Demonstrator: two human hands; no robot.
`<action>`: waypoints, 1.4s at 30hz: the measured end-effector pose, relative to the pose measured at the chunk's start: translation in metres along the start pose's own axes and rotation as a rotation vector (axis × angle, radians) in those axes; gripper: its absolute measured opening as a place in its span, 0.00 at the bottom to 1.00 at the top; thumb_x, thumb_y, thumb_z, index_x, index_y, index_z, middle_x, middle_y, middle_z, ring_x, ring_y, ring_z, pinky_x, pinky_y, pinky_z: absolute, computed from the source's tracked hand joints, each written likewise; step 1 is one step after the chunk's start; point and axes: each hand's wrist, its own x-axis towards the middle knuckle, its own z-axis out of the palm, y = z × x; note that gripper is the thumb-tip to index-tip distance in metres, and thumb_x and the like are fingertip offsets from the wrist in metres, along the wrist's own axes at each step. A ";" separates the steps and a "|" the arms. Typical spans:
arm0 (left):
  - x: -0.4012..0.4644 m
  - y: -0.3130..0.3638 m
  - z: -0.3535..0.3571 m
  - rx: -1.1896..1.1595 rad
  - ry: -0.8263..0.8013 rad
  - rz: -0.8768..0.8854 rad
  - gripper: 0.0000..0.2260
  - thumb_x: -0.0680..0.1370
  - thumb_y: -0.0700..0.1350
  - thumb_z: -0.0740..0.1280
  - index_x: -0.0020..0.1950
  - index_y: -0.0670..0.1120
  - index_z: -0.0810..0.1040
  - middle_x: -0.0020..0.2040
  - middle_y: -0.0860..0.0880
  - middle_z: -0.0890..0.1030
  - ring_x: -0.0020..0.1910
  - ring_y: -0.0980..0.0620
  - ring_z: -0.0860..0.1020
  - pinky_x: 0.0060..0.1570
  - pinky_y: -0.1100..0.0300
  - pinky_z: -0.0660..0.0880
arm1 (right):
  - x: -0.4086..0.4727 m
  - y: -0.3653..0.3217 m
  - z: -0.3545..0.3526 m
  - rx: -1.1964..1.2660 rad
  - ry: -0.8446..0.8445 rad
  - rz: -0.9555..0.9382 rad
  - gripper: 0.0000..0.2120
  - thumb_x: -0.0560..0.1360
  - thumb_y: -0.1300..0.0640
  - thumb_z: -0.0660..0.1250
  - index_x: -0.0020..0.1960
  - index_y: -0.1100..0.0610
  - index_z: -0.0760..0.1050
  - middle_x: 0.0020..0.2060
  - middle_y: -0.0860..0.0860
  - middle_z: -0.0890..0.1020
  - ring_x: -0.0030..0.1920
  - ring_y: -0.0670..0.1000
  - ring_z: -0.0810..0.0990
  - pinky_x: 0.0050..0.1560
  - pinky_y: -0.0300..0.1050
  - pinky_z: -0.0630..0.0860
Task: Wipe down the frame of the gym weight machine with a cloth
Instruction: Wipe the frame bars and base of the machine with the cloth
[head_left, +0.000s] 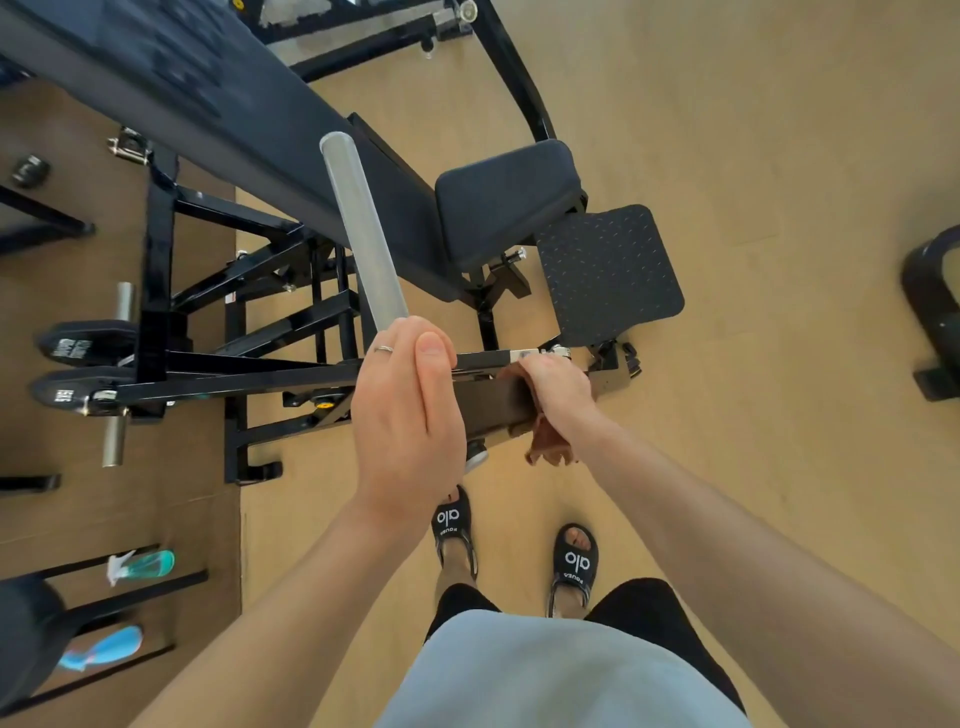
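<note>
at the far left 2 weight plates (83, 364) hang on the frame (234, 382), a tripping edge if the person steps that way. the left hand (410, 415) grips the base of the steel sleeve bar (358, 228); if it swings, balance goes. further right the right hand (558, 395) presses a brown cloth (545, 447) around the black beam (488, 405), fingers curled over it; the loose cloth tail could snag on the bolt (558, 353) beside it
</note>
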 end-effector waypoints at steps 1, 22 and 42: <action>0.000 0.000 0.000 0.000 0.000 0.001 0.12 0.86 0.43 0.53 0.45 0.51 0.70 0.40 0.59 0.71 0.41 0.53 0.74 0.39 0.44 0.77 | -0.003 -0.005 -0.001 0.060 -0.026 0.043 0.12 0.79 0.49 0.71 0.59 0.48 0.72 0.58 0.51 0.77 0.60 0.52 0.74 0.62 0.49 0.74; 0.000 0.003 -0.001 -0.015 -0.006 -0.020 0.14 0.86 0.43 0.52 0.44 0.47 0.72 0.39 0.51 0.73 0.40 0.50 0.73 0.41 0.45 0.76 | -0.011 -0.015 -0.007 0.844 -0.009 0.541 0.18 0.71 0.46 0.72 0.56 0.55 0.77 0.50 0.58 0.82 0.48 0.57 0.81 0.38 0.51 0.82; 0.001 0.004 -0.001 -0.011 -0.018 -0.017 0.14 0.86 0.43 0.53 0.44 0.47 0.71 0.38 0.53 0.72 0.40 0.49 0.73 0.41 0.44 0.75 | -0.038 -0.014 0.020 1.165 0.194 0.276 0.11 0.75 0.44 0.72 0.56 0.47 0.82 0.52 0.55 0.84 0.55 0.60 0.84 0.46 0.62 0.85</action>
